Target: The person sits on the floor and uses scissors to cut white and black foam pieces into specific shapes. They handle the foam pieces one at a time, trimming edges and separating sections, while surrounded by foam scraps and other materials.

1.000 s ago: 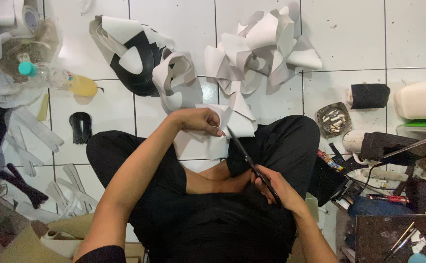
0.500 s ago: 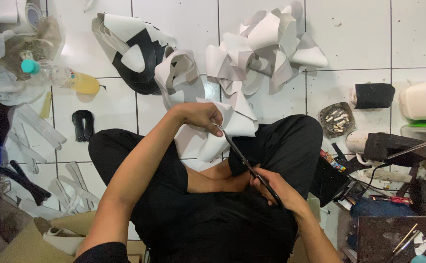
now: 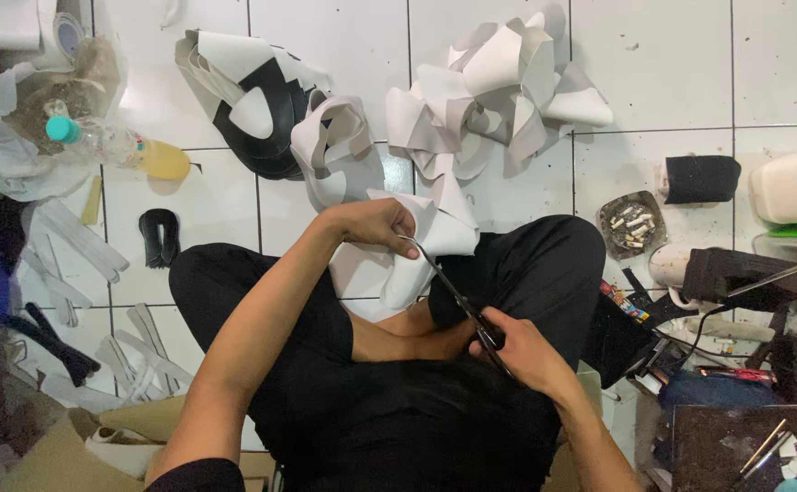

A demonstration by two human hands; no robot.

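Observation:
I sit cross-legged in black clothes on a white tiled floor. My left hand grips a curled white sheet piece above my knee. My right hand is closed on the handles of black scissors, whose blades point up-left and meet the edge of the white piece just below my left hand's fingers. The piece hangs down between my knees.
Heaps of white and grey offcuts and a black-and-white piece lie ahead. A plastic bottle with yellow liquid lies left, white strips below it. An ashtray, a black roll and tools crowd the right.
My left hand has pulled the white piece slightly toward me and the scissors' blades have advanced into its edge. The view has shifted a little.

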